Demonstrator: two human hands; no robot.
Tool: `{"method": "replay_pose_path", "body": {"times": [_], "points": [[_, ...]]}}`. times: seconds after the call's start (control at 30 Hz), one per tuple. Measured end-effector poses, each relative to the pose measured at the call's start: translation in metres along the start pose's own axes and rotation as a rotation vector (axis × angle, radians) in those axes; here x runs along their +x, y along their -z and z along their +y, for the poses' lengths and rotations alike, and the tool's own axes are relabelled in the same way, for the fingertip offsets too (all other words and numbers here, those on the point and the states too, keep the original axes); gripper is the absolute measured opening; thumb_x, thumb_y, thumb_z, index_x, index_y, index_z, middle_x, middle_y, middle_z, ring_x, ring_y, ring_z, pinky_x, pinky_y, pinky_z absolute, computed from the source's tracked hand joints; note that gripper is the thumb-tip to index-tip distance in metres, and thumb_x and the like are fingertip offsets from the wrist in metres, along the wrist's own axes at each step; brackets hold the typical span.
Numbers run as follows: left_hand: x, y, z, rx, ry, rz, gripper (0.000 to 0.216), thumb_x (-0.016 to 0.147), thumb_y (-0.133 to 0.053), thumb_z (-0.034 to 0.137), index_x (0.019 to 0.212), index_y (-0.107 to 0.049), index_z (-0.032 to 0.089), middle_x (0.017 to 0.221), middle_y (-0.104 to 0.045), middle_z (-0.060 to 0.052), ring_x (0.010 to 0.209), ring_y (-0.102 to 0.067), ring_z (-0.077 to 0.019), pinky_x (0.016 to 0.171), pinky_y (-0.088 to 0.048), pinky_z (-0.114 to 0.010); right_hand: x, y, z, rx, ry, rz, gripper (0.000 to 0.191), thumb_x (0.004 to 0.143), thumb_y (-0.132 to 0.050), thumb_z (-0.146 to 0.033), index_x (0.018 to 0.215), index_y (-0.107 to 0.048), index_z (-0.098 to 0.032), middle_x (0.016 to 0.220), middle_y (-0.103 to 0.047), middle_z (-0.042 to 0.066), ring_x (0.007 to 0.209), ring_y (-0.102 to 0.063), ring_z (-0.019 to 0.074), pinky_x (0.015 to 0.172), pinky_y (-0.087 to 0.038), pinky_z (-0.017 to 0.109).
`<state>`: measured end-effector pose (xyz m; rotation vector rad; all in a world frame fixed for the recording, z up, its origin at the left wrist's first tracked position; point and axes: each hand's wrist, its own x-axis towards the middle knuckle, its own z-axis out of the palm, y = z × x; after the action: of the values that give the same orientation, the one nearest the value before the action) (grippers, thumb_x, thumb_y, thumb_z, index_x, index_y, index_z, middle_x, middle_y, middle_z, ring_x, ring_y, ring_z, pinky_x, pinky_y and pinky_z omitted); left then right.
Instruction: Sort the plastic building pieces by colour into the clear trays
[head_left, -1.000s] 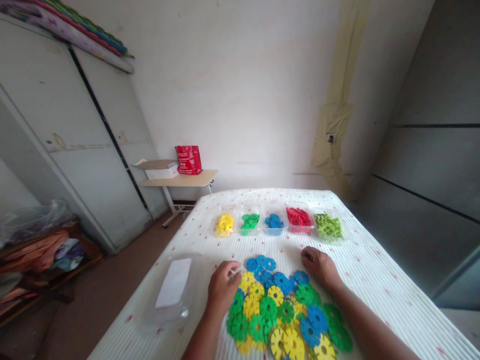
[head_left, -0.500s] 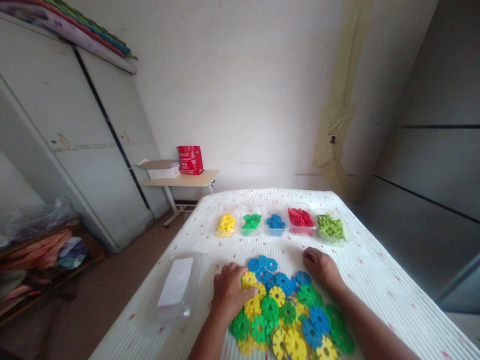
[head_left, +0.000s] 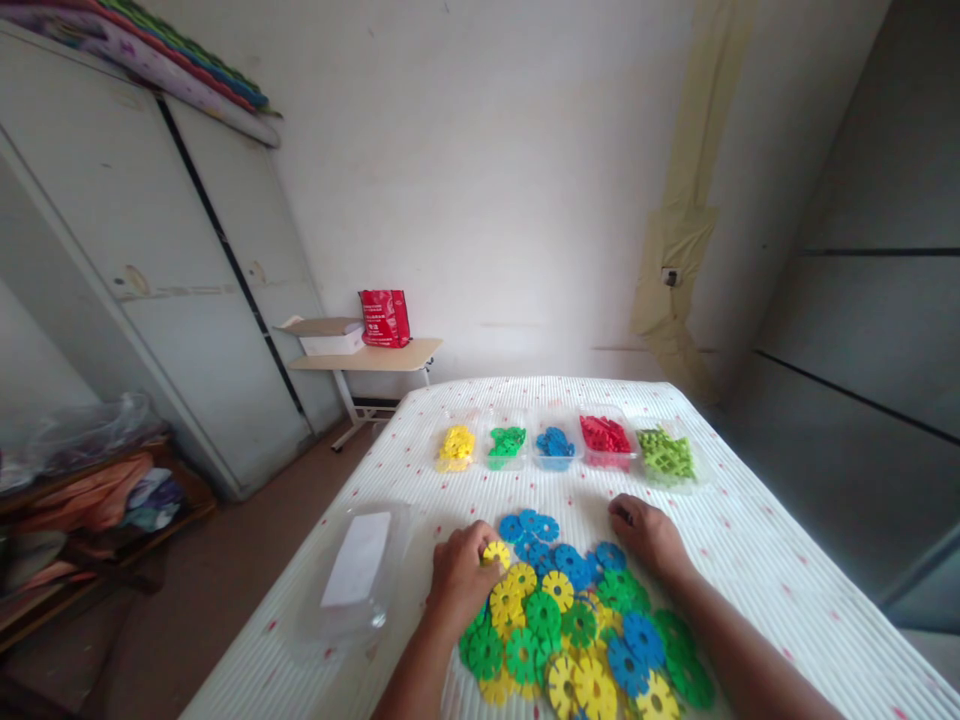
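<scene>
A heap of flat plastic gear discs [head_left: 577, 630] in yellow, green and blue lies on the white cloth in front of me. My left hand [head_left: 459, 578] rests at the heap's left edge, its fingers pinched on a yellow disc [head_left: 496, 553]. Curled and knuckles up, my right hand [head_left: 646, 536] sits at the heap's upper right corner beside the blue discs [head_left: 559, 555]; what its fingers hold, if anything, is hidden.
Five clear trays stand in a row farther back: yellow [head_left: 456, 446], green [head_left: 505, 444], blue [head_left: 555, 444], red [head_left: 606, 436], lime [head_left: 664, 454]. A clear lidded box [head_left: 358, 565] lies left of my hand. The covered table [head_left: 757, 560] drops off at left. A side table [head_left: 366, 358] stands beyond.
My left hand slid right onto the heap's edge and closed its fingers on a yellow disc. My right hand stayed in place.
</scene>
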<state>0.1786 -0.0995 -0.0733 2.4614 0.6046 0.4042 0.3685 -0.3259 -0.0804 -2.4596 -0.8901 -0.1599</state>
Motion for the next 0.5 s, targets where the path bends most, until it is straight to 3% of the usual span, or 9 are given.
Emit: {"method": "replay_pose_path", "body": {"times": [0.17, 0.33, 0.5], "points": [[0.007, -0.008, -0.014, -0.341, 0.064, 0.041, 0.010, 0.065, -0.050, 0.017, 0.072, -0.057, 0.020, 0.060, -0.057, 0.005, 0.058, -0.052, -0.0109, 0.056, -0.035, -0.020, -0.001, 0.011, -0.023, 0.078, 0.045, -0.025, 0.019, 0.077, -0.040, -0.024, 0.078, -0.059, -0.020, 0.077, -0.063, 0.002, 0.067, -0.056, 0.0150, 0.063, -0.039, 0.024], [0.011, -0.001, -0.015, -0.682, 0.086, 0.096, 0.009, 0.064, -0.055, 0.024, 0.070, -0.054, 0.017, 0.062, -0.058, 0.002, 0.061, -0.055, -0.0128, 0.058, -0.041, -0.021, -0.008, 0.014, -0.079, 0.249, 0.311, -0.158, 0.021, 0.079, -0.044, -0.022, 0.084, -0.064, -0.022, 0.083, -0.065, 0.002, 0.076, -0.059, 0.0139, 0.070, -0.041, 0.022], [0.013, 0.004, -0.019, -0.842, 0.155, 0.168, 0.020, 0.062, -0.062, 0.030, 0.074, -0.055, 0.016, 0.064, -0.060, 0.001, 0.063, -0.057, -0.0142, 0.060, -0.043, -0.023, -0.015, 0.000, -0.125, 0.157, 0.545, -0.398, 0.024, 0.076, -0.049, -0.017, 0.092, -0.066, -0.024, 0.096, -0.066, 0.002, 0.092, -0.057, 0.0162, 0.080, -0.039, 0.024]]}}
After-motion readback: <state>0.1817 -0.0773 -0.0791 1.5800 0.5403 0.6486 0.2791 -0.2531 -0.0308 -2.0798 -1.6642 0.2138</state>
